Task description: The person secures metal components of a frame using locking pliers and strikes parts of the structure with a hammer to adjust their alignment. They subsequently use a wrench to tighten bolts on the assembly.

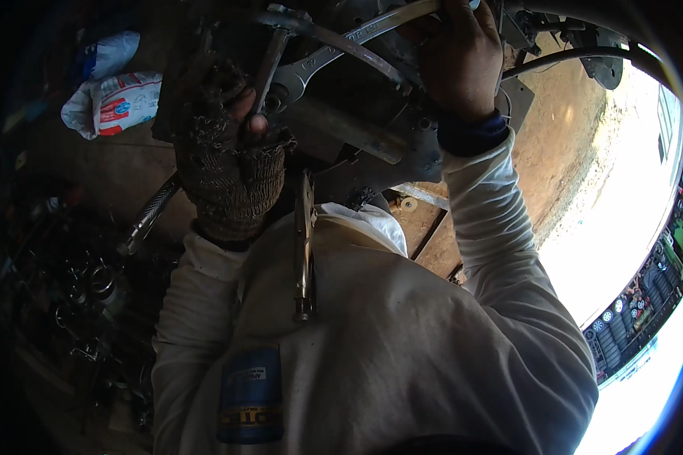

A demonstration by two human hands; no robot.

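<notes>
My left hand [235, 171], in a dark, frayed knit glove with bare fingertips poking out, is closed at the left of the metal parts. A knurled metal handle [150, 218] sticks out below it, apparently in its grip. My bare right hand [463, 64] is wrapped round the far end of a long steel combination wrench [364, 32]. The wrench's wide jaw [294, 76] sits at a bolt or nut [275, 98] beside my left fingertips. A metal rod [270, 67] stands next to those fingertips. Shadow hides much of the left grip.
Dark vehicle parts [372, 136] surround both hands. A narrow metal piece [304, 250] hangs before my white shirt. A crumpled white-and-red bag [125, 102] lies at left, above a dark heap of metal parts [91, 296]. A black hose [577, 54] curves at upper right.
</notes>
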